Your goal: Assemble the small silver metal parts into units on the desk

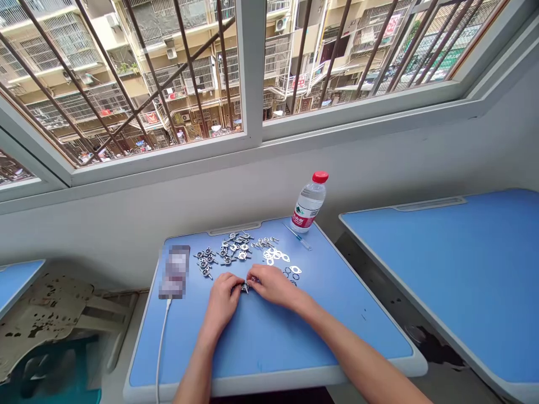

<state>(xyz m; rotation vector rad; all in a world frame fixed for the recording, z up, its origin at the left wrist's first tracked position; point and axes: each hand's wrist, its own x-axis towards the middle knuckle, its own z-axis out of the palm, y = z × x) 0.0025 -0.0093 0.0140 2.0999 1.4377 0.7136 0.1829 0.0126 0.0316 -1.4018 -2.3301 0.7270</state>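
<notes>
A small metal fitting point(245, 288) with a round body and thin projecting ends is between my two hands, low over the blue desk. My left hand point(225, 292) pinches it from the left with thumb and forefinger. From the right, the fingertips of my right hand point(269, 282) are closed on it too; whether they also hold a smaller piece is too small to tell. Beyond my hands lie several similar metal fittings point(228, 260) in loose groups. Flat white oval plates point(273, 255) are just past my right hand, with dark rings point(296, 276) beside it, partly hidden.
Small silver pieces point(264, 243) lie behind the plates. At the back right of the desk point(320, 331) are a thin blue screwdriver-like tool point(300, 238) and a red-capped water bottle point(309, 203). A blurred-out phone point(174, 272) with a white cable point(162, 342) lies left.
</notes>
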